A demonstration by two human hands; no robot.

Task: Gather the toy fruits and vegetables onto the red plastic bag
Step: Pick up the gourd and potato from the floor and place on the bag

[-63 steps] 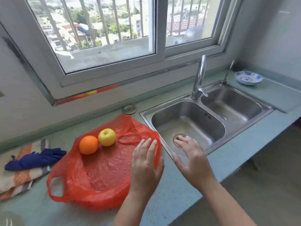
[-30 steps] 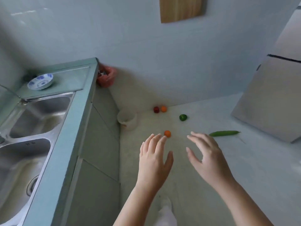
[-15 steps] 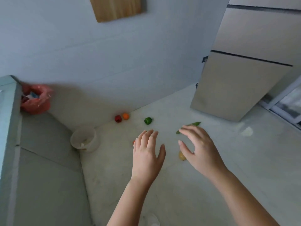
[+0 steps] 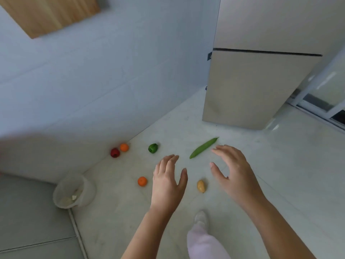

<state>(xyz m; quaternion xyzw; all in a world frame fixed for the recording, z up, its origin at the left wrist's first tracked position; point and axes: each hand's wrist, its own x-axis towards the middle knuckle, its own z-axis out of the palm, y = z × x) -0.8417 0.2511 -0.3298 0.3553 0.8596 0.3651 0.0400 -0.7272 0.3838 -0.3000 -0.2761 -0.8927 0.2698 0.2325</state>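
Several toy fruits and vegetables lie scattered on the pale floor. A red toy fruit and a small orange one sit by the wall. A green pepper and a long green pea pod lie farther right. Nearer me are an orange and a yellow-brown mango-like toy. My left hand and my right hand hover above the floor, fingers spread, holding nothing. The red plastic bag is out of view.
A beige fridge stands at the right against the tiled wall. A white bucket sits by the grey counter base at the left. My leg and shoe show at the bottom.
My view swung from the counter with the red bag and sink round to the floor. The scattered toys came into sight. Both hands stayed spread and empty.
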